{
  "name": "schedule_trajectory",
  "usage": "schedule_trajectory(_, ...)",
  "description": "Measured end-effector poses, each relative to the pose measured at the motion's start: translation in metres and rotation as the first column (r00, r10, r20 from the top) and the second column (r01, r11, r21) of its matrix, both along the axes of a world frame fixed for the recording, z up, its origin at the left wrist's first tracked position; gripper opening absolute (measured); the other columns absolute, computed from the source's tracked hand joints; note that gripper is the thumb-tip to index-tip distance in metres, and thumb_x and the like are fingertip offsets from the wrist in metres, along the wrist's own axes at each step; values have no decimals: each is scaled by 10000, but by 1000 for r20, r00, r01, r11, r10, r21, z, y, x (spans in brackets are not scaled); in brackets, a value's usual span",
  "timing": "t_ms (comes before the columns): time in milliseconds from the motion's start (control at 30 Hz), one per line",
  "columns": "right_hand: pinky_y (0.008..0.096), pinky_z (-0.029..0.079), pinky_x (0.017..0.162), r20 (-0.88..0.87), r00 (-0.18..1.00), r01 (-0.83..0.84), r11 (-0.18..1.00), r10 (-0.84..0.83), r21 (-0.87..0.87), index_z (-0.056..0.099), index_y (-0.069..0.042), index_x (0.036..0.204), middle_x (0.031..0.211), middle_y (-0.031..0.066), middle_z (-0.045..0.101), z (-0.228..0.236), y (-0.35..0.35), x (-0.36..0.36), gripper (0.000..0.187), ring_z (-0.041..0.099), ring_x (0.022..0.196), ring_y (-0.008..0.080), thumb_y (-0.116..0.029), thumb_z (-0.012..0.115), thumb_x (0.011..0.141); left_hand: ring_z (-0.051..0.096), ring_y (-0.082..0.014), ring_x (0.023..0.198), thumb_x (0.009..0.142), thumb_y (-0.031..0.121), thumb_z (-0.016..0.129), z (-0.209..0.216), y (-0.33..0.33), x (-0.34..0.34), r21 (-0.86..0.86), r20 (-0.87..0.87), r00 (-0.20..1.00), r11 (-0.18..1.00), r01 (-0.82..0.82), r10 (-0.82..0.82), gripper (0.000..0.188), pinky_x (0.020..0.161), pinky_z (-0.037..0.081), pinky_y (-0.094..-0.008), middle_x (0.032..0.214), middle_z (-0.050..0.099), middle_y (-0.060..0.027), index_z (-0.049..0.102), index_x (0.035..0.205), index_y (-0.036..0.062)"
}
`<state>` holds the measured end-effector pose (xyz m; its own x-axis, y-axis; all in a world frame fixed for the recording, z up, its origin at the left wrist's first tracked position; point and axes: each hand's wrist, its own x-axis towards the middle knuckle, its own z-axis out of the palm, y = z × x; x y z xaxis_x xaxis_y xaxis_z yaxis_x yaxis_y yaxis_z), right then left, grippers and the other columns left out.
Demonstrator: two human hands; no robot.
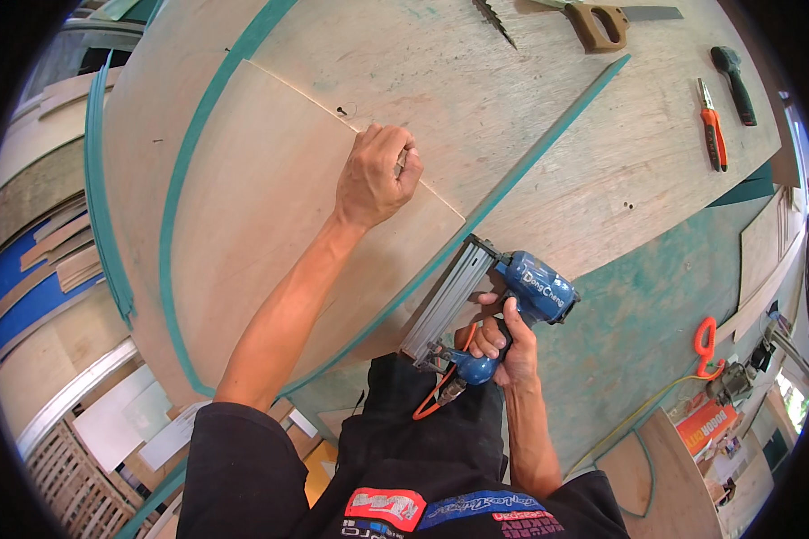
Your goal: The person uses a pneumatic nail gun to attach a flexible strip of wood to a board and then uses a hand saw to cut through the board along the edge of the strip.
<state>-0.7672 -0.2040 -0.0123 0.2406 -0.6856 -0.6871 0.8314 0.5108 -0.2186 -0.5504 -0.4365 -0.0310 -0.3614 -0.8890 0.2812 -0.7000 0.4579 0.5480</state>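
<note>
My left hand (377, 177) is closed in a fist over the pale plywood panel (261, 207), close to its cut upper edge. A small tan bit shows between its fingers, too little to name. With my right hand (510, 346) I grip the handle of a blue pneumatic nail gun (541, 286). The gun's silver magazine slants down toward my lap. Its nose sits at the teal edge strip (548, 144) along the panel's right side; I cannot tell whether they touch. An orange air hose (430, 411) hangs at the gun's base.
On the large wooden worktop (674, 180) lie a wood-handled saw (598, 27), orange-handled pliers (713, 135) and a dark-handled tool (735, 85). A dark saw blade (494, 20) rests at the top. Stacked boards (54, 242) stand left; a coiled red-orange hose (706, 337) lies right.
</note>
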Motion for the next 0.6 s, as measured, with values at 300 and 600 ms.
schedule_trajectory(300, 299, 456, 552, -26, 1000, 4, 1000, -4, -7, 566, -3, 1293, 581, -54, 371, -2, 1, 3, 481, 395, 475, 86, -426, 405, 1132, 591, -267, 817, 883, 72, 658, -2, -1, 1, 20, -22, 1000, 1000, 7, -7, 69, 835, 482, -404, 808, 621, -68, 590, 878, 63)
schedule_trajectory(600, 304, 451, 563, 11, 1000, 28, 1000, -28, 2, 571, -9, 1276, 589, -52, 365, -4, 3, 4, 477, 387, 480, 90, -431, 401, 1131, 594, -263, 798, 881, 76, 664, -3, -3, 1, 25, 20, 1000, 1000, 15, -16, 64, 822, 482, -398, 797, 625, -62, 601, 884, 63)
